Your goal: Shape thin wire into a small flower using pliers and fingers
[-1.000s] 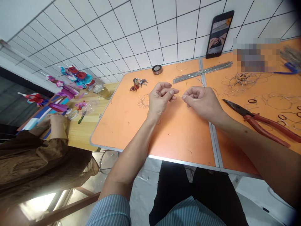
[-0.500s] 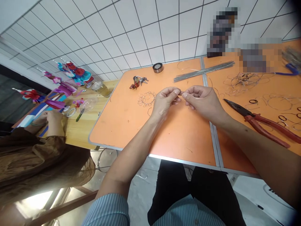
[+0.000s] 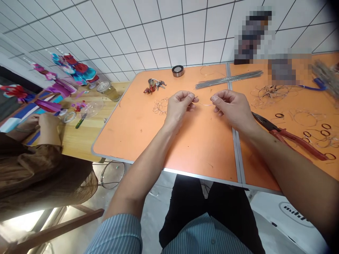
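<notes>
And here are both hands over the orange table (image 3: 196,151), a thin wire (image 3: 205,104) strung in the small gap between them. The left hand (image 3: 180,107) pinches one end between thumb and fingertips; the right hand (image 3: 233,107) pinches the other, its fingers curled in. The wire sits above the tabletop, sagging a touch.

Just beside the left hand, partly behind it, lies a loopy wire ring (image 3: 159,106). Farther back come the keys (image 3: 158,84), the tape roll (image 3: 177,71) and a bundle of straight wires (image 3: 229,79) laid across the table's seam. Over on the right, the red-handled pliers (image 3: 277,132) lie close by the right forearm, a wire tangle (image 3: 271,92) beyond them. Off to the left, a co-worker's hands (image 3: 49,123) are at the wooden table (image 3: 79,146).
</notes>
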Available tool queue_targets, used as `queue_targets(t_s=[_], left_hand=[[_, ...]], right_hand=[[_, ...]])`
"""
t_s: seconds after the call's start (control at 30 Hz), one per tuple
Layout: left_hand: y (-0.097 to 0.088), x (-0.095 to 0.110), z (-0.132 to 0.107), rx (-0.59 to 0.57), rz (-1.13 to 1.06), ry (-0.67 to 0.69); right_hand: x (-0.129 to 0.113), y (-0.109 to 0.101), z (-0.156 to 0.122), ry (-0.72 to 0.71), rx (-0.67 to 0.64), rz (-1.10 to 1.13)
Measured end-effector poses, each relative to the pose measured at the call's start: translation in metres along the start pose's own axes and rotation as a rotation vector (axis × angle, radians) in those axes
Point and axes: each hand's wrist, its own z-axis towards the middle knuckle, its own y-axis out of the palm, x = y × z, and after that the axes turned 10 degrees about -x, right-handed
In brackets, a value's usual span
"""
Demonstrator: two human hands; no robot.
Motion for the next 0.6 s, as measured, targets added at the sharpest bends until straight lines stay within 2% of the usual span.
queue_targets(t_s=[0.1, 0.2, 0.43, 0.6], left_hand=[[-0.002, 0.0, 0.002, 0.033, 0.005, 0.029], [-0.003, -0.001, 0.004, 0.04, -0.002, 0.053], [0.004, -0.008, 0.001, -0.029, -0.124, 0.024], [0.007, -0.009, -0.003, -0.081, -0.112, -0.029]], right_hand=[[-0.001, -0.005, 0.002, -0.029, 0.048, -0.057], [-0.002, -0.007, 0.004, -0.025, 0.04, 0.002], [0.0, -0.003, 0.004, -0.006, 0.025, 0.144], [0.0, -0.003, 0.005, 0.0, 0.028, 0.225]])
